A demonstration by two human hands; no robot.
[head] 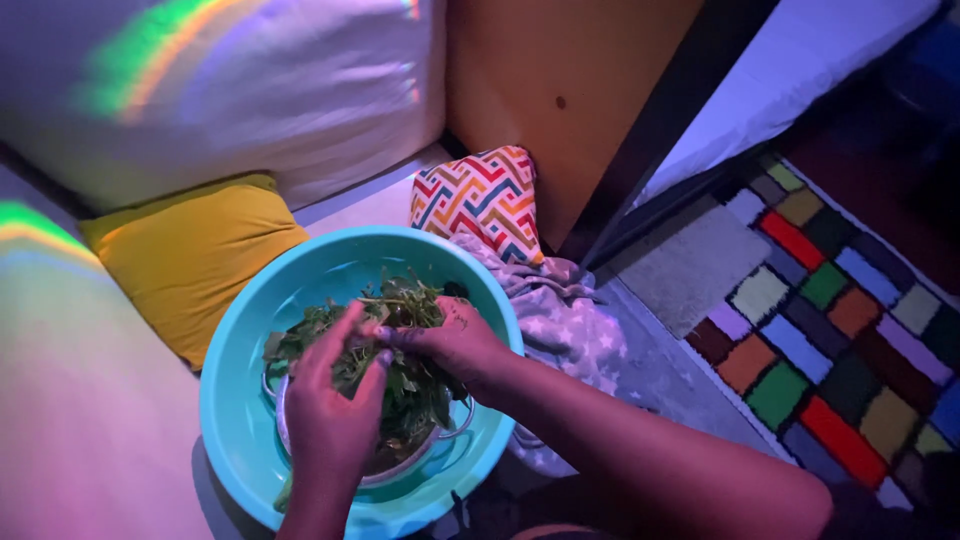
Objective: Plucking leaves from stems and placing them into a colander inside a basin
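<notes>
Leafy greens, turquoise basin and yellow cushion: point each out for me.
leafy greens [405, 300], head view, on the top of the pile.
turquoise basin [235, 420], head view, on its bare left wall.
yellow cushion [190, 250], head view, on its middle.

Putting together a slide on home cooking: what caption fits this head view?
Both hands, left hand and right hand, work leafy greens in a turquoise basin beside a yellow cushion.

- two bare hands: left hand and right hand, both in the greens
- one turquoise plastic basin under the hands
- one metal colander inside it
- one heap of leafy greens
- two cushions beyond the hands: yellow cushion, zigzag cushion
- one star-print cloth right of the right hand
- one patchwork rug farther right
</notes>
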